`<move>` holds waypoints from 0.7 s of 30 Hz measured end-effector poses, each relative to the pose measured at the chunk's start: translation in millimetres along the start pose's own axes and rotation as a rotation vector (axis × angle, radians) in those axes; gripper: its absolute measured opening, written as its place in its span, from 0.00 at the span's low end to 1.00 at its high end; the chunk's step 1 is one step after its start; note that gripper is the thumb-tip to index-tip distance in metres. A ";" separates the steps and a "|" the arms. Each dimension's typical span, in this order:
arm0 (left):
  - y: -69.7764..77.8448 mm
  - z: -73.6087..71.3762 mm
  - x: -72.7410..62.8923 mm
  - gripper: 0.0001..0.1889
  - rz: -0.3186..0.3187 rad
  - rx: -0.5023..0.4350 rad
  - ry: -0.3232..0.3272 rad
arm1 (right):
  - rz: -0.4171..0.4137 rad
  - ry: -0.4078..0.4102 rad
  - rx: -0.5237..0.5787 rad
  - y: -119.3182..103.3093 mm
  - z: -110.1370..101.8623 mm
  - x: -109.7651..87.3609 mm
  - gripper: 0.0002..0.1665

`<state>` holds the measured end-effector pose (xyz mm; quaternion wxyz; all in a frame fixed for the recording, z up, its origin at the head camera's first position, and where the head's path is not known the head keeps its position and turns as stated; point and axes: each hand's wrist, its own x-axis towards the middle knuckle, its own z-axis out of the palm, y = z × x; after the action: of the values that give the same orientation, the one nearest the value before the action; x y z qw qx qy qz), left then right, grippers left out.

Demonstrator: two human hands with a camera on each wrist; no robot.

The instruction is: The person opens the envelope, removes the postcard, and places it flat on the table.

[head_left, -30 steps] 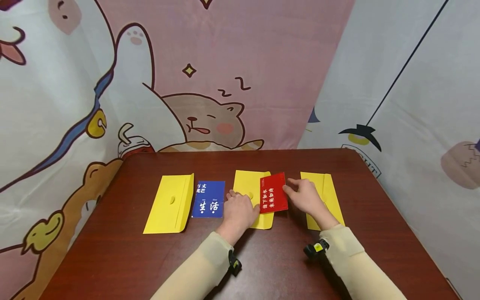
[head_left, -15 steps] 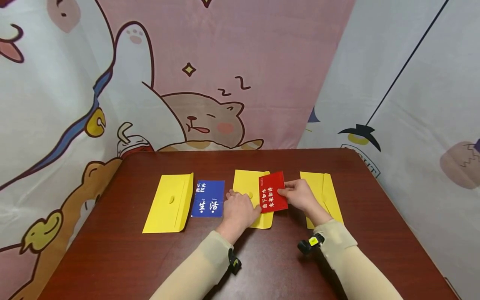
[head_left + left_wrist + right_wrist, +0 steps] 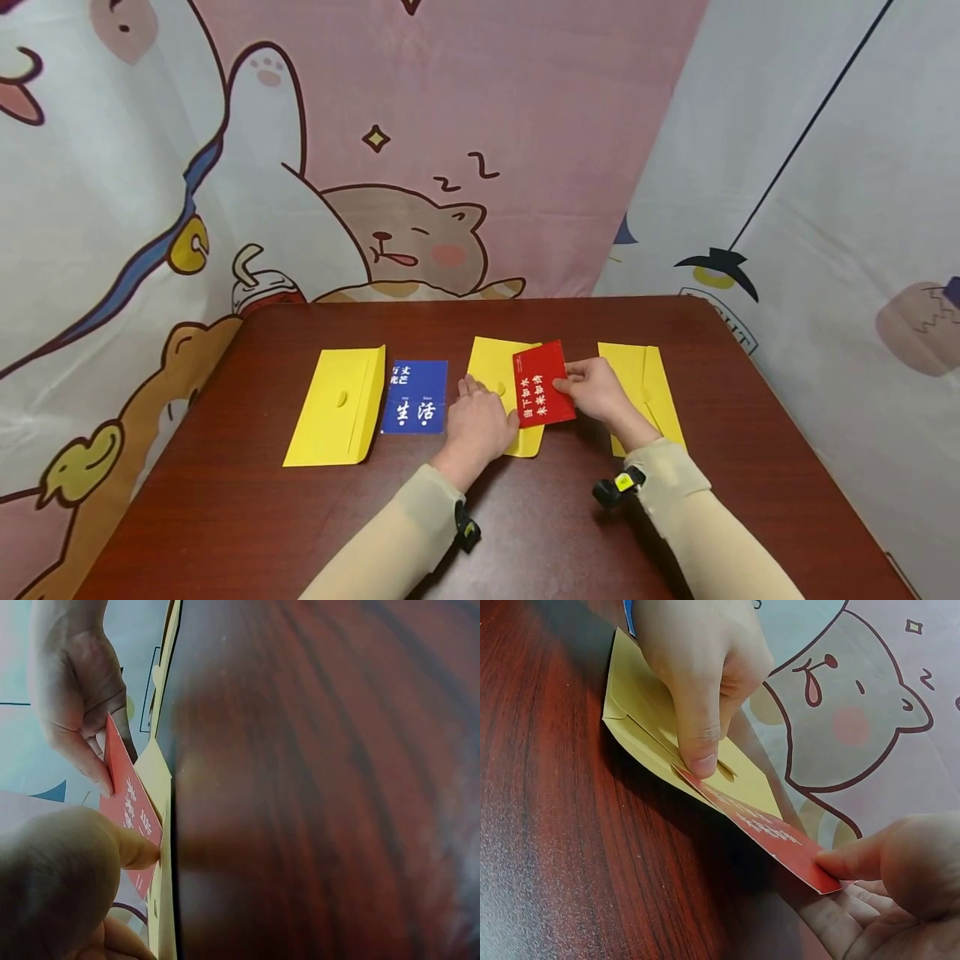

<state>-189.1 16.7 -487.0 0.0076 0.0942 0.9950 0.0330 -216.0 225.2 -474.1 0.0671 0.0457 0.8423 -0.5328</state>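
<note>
My right hand (image 3: pixel 597 390) pinches the right edge of a red card (image 3: pixel 542 385) with white writing, thumb on top and fingers beneath. The card slants over the right part of the middle yellow envelope (image 3: pixel 491 357), and in the right wrist view its far end meets the envelope's flap edge; whether it is inside cannot be made out. My left hand (image 3: pixel 478 423) rests on that envelope, fingers extended. In the right wrist view, the left thumb (image 3: pixel 703 750) presses down at the card's far end.
A blue card (image 3: pixel 417 398) lies left of my left hand. Further left is another yellow envelope (image 3: pixel 337 408), and a third yellow envelope (image 3: pixel 649 379) lies partly under my right hand and wrist. All rest on a dark red-brown wooden table (image 3: pixel 300 533) against a cartoon-print cloth.
My right hand has moved left and taken hold of the red card's right edge. The card has shifted slightly left over the middle envelope. My left hand has stayed nearly still.
</note>
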 end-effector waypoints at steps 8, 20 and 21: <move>-0.9 3.4 0.9 0.37 0.001 -0.033 0.006 | -0.010 -0.008 0.021 1.4 -0.5 -0.1 0.23; -2.9 2.4 -0.8 0.38 0.005 -0.049 -0.006 | 0.044 0.012 0.040 10.5 -13.7 -1.1 0.27; -3.1 2.7 -0.9 0.38 0.007 -0.052 -0.004 | 0.043 0.012 0.037 11.1 -15.0 -1.3 0.27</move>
<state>-188.7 13.6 -489.9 0.0121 0.0973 0.9935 0.0587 -214.0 243.5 -477.4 0.0727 0.0684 0.8315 -0.5465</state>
